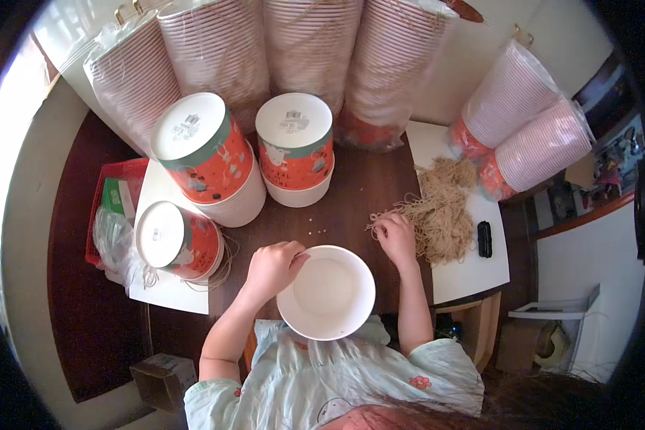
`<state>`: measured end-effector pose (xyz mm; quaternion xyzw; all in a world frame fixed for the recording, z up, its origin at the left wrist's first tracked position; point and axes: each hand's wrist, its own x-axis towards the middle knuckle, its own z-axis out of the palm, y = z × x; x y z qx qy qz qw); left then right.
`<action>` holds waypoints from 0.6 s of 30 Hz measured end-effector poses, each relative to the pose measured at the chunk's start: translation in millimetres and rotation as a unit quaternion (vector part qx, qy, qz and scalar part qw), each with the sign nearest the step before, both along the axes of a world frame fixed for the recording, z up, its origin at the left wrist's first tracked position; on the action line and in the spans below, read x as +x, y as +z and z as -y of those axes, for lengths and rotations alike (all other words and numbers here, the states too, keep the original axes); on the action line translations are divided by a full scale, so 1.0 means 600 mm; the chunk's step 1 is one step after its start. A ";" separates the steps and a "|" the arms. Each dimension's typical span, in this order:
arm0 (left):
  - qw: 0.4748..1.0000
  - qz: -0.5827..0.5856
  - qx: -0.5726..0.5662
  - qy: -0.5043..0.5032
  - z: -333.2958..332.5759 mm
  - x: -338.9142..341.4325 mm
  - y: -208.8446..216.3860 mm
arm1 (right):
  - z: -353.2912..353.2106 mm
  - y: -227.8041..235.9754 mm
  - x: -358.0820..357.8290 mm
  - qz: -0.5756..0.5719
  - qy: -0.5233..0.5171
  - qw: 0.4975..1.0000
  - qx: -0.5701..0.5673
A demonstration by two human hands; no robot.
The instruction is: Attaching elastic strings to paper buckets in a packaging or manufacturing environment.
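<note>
A round white paper bucket (327,294), its open mouth up, stands at the table's near edge against my shirt. My left hand (274,266) is closed at the left side of its rim, with the fingertips curled over the edge. Beyond the bucket to the right, my right hand (395,235) pinches strands of beige twine. Those strands run into a loose, tangled twine pile (444,215) beside that hand. A few tiny pale bits lie on the brown tabletop (351,201) between the hands and the printed buckets.
Upside-down orange-and-green buckets stand stacked (204,154) at left, in the middle (294,147) and near left (183,244). Tall plastic-wrapped bucket stacks (308,50) line the back, with more wrapped stacks (509,93) at right. A red basket (92,222) and a black object (485,239) sit at the sides.
</note>
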<state>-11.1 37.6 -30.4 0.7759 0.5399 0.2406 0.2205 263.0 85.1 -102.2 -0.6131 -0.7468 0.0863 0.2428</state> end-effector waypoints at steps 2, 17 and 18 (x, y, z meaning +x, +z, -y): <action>1.000 -0.002 -0.006 0.003 -0.007 0.000 -0.012 | 0.006 -0.004 0.000 0.053 -0.013 0.998 -0.039; 0.997 0.026 -0.067 0.028 -0.008 0.010 -0.004 | -0.019 -0.075 -0.008 0.079 -0.041 0.995 0.046; 0.997 0.031 -0.071 0.028 -0.007 0.009 -0.004 | -0.020 -0.075 -0.010 0.084 -0.029 0.996 0.024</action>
